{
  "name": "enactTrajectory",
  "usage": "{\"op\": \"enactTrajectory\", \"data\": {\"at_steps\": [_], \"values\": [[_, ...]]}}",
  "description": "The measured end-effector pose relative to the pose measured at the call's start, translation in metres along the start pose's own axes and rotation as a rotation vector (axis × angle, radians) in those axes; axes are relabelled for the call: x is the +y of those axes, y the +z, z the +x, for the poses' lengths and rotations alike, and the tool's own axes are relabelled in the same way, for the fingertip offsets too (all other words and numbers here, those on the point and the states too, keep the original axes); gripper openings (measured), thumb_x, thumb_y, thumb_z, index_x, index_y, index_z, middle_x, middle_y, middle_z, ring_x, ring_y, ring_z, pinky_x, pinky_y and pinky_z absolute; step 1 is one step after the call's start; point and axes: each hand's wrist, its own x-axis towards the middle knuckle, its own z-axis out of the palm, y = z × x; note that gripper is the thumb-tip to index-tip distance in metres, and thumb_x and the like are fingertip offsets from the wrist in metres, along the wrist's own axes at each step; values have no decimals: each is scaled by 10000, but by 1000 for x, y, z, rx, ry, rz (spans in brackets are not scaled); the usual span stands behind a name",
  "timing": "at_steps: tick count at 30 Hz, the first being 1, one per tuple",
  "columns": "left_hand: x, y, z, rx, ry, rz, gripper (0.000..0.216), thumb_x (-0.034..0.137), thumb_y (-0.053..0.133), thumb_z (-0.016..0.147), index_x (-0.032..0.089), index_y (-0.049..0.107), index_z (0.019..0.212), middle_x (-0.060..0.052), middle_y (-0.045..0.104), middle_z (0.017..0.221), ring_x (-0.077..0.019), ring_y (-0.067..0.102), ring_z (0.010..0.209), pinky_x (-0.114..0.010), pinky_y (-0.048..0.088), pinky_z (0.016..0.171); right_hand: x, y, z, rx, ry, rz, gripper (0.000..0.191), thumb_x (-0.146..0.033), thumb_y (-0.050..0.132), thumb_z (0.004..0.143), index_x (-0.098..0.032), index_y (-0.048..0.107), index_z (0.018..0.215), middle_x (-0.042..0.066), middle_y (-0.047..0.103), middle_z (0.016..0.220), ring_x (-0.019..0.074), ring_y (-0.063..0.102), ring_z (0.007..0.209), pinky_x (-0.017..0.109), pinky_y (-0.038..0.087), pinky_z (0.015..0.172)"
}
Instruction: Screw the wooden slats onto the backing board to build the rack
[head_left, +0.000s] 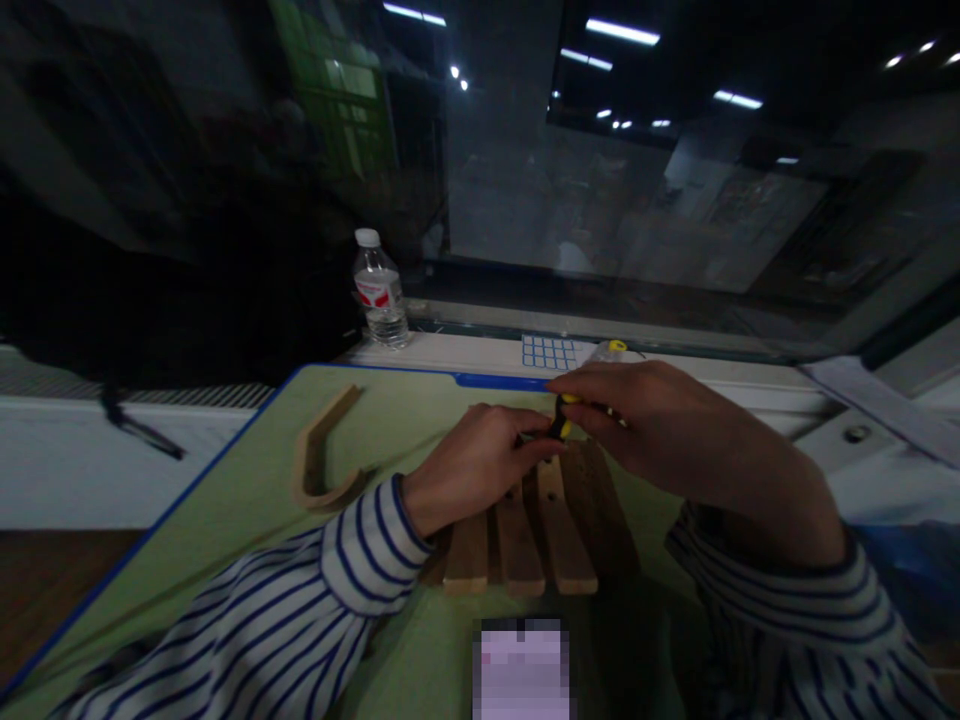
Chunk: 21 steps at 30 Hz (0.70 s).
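Note:
My right hand (630, 410) is closed in a pinch on the top of a small black-and-yellow screwdriver (559, 418), which stands roughly upright; its tip is hidden. Fingers of my left hand (484, 455) close around the lower part of the same tool. Beneath both hands lies a wooden piece with several slats (566, 545) side by side, their near ends pointing toward me. Dark holes show in two of the slats, close to my left fingertips. A J-shaped bent wooden piece (304, 465) rests to the left, apart from my hands.
The pale green table (247, 500) has a blue edge. On the window sill behind are a water bottle (381, 300), a blue-grid sheet (549, 352) and a clear item with a yellow end (616, 346). A blurred-out phone-like rectangle (521, 670) is at the near edge.

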Motion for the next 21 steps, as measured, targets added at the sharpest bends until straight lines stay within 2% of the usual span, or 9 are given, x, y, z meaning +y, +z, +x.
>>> {"op": "enactTrajectory", "data": {"at_steps": [8,14,21], "values": [[-3,0,1,-75,26,-29,247,285,462,927,167,679,934,-3,668,780,-141,575,696,-219,408,650,1,0,2,-34,73,-66,260,-311,414,946,-213,625,1062,57,690,1033,213,623,940,336,418,807],[-2,-1,1,-102,24,-34,255,271,448,932,163,674,978,-1,665,792,-136,574,709,-216,402,648,0,0,2,-49,67,-59,234,-299,416,947,-205,618,1019,54,688,989,205,615,925,322,399,784],[8,-1,-1,71,-15,21,246,364,574,872,215,697,1024,-8,714,877,-159,616,739,-222,390,607,-2,0,2,-35,58,-40,220,-307,430,943,-200,621,956,43,687,903,190,617,848,312,393,733]]}}
